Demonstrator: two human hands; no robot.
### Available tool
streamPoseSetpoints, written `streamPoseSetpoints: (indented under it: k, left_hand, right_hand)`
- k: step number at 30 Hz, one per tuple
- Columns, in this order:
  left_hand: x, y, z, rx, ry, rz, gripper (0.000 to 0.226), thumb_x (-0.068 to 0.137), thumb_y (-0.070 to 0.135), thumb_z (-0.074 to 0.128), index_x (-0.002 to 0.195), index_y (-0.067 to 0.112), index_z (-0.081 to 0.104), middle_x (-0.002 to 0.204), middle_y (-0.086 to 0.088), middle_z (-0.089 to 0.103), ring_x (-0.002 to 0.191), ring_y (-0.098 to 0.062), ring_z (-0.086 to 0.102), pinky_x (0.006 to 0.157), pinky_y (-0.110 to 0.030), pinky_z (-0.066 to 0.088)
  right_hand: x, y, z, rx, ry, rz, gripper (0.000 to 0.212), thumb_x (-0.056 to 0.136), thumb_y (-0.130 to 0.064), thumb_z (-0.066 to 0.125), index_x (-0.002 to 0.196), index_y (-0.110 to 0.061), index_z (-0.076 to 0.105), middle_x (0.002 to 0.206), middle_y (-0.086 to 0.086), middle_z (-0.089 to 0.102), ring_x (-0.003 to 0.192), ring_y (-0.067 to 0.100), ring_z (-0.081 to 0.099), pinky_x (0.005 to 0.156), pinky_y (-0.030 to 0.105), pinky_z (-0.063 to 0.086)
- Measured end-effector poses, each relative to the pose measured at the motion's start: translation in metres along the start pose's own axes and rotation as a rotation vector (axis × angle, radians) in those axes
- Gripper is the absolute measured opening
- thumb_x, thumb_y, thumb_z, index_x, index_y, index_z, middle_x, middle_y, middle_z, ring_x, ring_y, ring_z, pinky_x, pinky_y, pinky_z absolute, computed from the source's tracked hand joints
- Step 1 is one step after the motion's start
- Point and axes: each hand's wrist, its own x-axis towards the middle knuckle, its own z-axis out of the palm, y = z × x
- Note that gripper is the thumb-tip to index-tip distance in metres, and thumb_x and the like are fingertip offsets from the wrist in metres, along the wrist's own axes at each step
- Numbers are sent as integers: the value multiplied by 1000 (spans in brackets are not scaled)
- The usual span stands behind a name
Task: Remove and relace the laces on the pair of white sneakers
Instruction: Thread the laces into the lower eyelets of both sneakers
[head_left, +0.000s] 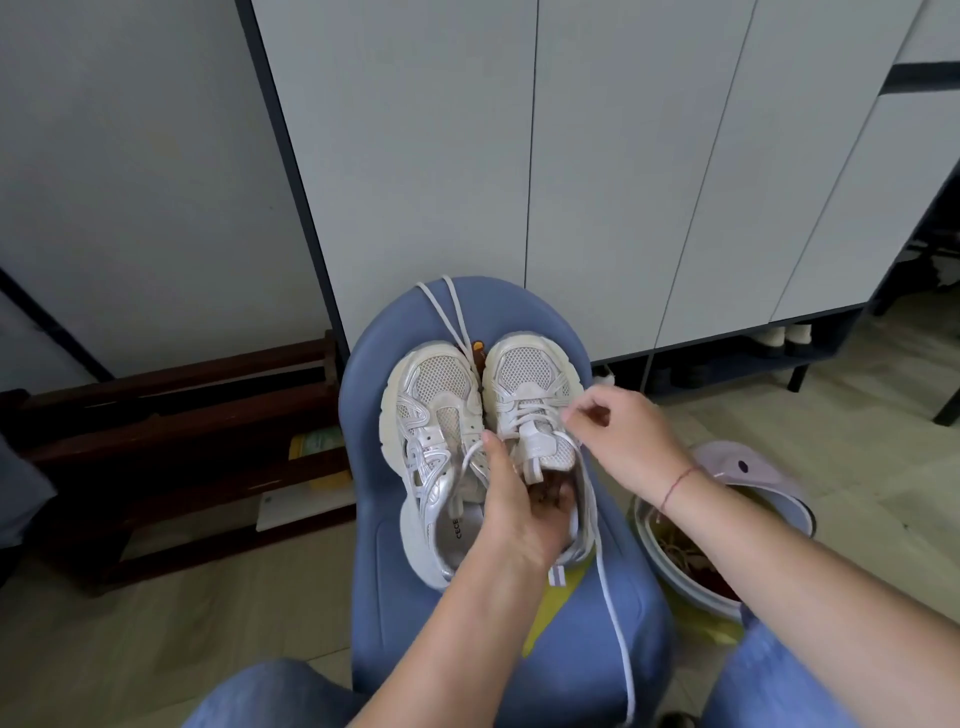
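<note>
Sneakers (441, 410) at left hand (511, 514): mesh cloth w/ glossy silver overlays. Lace (615, 623) below right hand (621, 441): matt woven cord. Stool (571, 670) under both: smooth matt plastic.

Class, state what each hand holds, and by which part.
The left hand grips the laced sneaker at its collar, fingers inside; the right hand pinches its lace near the eyelets.

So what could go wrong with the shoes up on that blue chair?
The lace that the right hand pinches trails off the front of the blue chair; a knee might snag it and yank the sneaker the left hand grips. The spare lace lies at the chair's back edge and could slip off. The other sneaker sits near the side edge, so a bump might knock it down.
</note>
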Motion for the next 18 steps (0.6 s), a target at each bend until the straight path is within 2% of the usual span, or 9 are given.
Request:
streamPoseSetpoints:
  k: [2, 3, 5, 6, 8, 9, 13, 15, 18]
  left_hand:
    - [3, 1, 0, -62, -29, -16, 74, 88, 64, 56, 117, -3, 63, 107, -17, 67, 101, -27, 65, 101, -34, 49]
    - [4, 0, 0, -82, -36, -19, 76, 87, 63, 57, 121, -4, 60, 112, -18, 67, 107, -27, 64, 105, -35, 47]
    - [6, -1, 1, -137, -46, -25, 75, 86, 61, 61, 124, -3, 59, 115, -20, 67, 107, -28, 65, 99, -34, 51]
    - [8, -1, 1, -155, -61, -31, 72, 86, 59, 62, 123, -2, 59, 111, -20, 68, 103, -27, 66, 90, -32, 55]
    - [12, -1, -1, -169, -101, -43, 59, 88, 52, 62, 116, 0, 61, 92, -18, 72, 91, -24, 67, 68, -30, 59]
    - [14, -1, -3, -164, -118, -49, 52, 90, 48, 62, 112, 1, 62, 84, -17, 73, 88, -23, 67, 61, -28, 58]
    - [16, -2, -3, -153, -121, -69, 30, 94, 32, 64, 102, 3, 64, 75, -15, 73, 84, -22, 66, 48, -24, 55]
    - [19, -2, -3, -162, -114, -78, 27, 92, 28, 67, 103, 4, 66, 79, -14, 74, 85, -22, 67, 49, -24, 54]
    - [23, -3, -4, -150, -120, -61, 36, 90, 24, 68, 120, 3, 65, 104, -15, 71, 101, -24, 66, 68, -29, 54]
  right_hand:
    - [4, 0, 12, 52, -79, -68, 10, 84, -29, 68, 86, -19, 67, 88, -13, 56, 75, 3, 54, 66, 9, 40]
    - [6, 2, 18, 47, -104, -95, 11, 82, -29, 70, 90, -21, 66, 92, -14, 53, 78, 2, 53, 70, 10, 40]
    - [10, 8, 24, 51, -122, -119, 19, 78, -27, 75, 94, -24, 65, 93, -15, 51, 80, -1, 50, 73, 9, 39]
    - [12, 10, 25, 63, -128, -112, 22, 76, -24, 77, 95, -24, 64, 94, -14, 52, 80, -2, 49, 73, 8, 38]
    - [15, 14, 27, 104, -150, -81, 26, 74, -19, 78, 94, -25, 63, 96, -9, 55, 80, 0, 49, 72, 9, 39]
    - [15, 16, 27, 135, -158, -62, 27, 74, -16, 78, 93, -26, 62, 96, -8, 56, 80, 1, 50, 72, 11, 39]
    - [15, 20, 29, 279, -195, -8, 30, 72, -10, 79, 90, -29, 62, 94, -7, 60, 79, 7, 50, 77, 22, 46]
    - [16, 22, 27, 321, -222, 3, 30, 72, -9, 79, 91, -26, 63, 96, -3, 61, 82, 9, 51, 82, 27, 47]
    - [19, 25, 23, 346, -265, 0, 30, 73, -7, 78, 93, -24, 64, 94, -4, 60, 85, 9, 51, 86, 29, 48]
